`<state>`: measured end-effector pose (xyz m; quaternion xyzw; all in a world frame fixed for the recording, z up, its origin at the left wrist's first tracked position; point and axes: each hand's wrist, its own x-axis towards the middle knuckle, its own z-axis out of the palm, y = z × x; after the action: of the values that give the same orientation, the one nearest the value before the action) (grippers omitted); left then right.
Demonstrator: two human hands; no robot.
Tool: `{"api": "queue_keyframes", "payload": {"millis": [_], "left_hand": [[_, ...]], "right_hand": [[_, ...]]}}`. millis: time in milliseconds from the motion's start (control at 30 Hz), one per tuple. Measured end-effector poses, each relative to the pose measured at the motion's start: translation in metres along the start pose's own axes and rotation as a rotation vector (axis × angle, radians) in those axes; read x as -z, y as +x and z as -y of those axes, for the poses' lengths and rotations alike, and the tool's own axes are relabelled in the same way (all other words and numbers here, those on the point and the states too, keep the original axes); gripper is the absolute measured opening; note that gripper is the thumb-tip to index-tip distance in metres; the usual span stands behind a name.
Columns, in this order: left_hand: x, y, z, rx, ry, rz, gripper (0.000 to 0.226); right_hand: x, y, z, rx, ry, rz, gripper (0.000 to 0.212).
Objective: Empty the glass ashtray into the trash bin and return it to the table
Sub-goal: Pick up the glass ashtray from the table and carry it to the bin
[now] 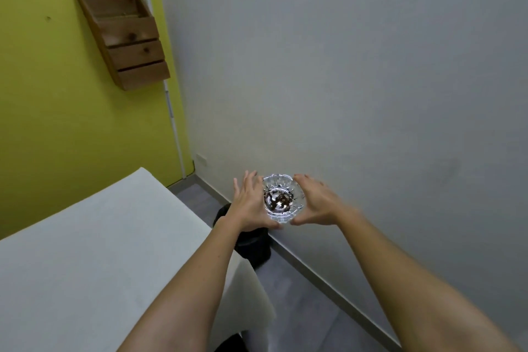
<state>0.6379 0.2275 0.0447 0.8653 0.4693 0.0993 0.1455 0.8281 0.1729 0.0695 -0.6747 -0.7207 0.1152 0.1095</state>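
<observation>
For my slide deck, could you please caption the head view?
Both hands, left hand and right hand, hold the ash-filled glass ashtray above the black trash bin.

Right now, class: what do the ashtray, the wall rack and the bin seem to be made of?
Ashtray: clear cut glass, glinting facets, dark debris showing inside.
Rack: unpainted wood, with visible grain and knots.
Bin: matte black, probably plastic; mostly hidden.

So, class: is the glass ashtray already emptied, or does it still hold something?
Still holding: dark debris lies in the glass ashtray, held upright between both hands.
</observation>
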Motion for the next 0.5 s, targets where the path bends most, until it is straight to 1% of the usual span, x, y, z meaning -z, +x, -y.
{"api": "queue_keyframes", "payload": {"millis": [133, 267, 367, 500], "left_hand": [[-0.011, 0.053, 0.012, -0.007, -0.02, -0.02, 0.14], [-0.018, 0.1, 0.029, 0.046, -0.039, -0.029, 0.14], [-0.023, 0.124, 0.042, 0.115, -0.063, -0.018, 0.139], [-0.031, 0.143, 0.054, 0.259, -0.096, 0.04, 0.139]], "right_hand": [[0.003, 0.047, -0.027, 0.011, 0.067, 0.041, 0.107], [0.003, 0.1, -0.045, 0.03, 0.162, 0.088, 0.1], [-0.006, 0.138, -0.059, 0.02, 0.205, 0.143, 0.101], [-0.015, 0.17, -0.068, 0.072, 0.229, 0.194, 0.103]]}}
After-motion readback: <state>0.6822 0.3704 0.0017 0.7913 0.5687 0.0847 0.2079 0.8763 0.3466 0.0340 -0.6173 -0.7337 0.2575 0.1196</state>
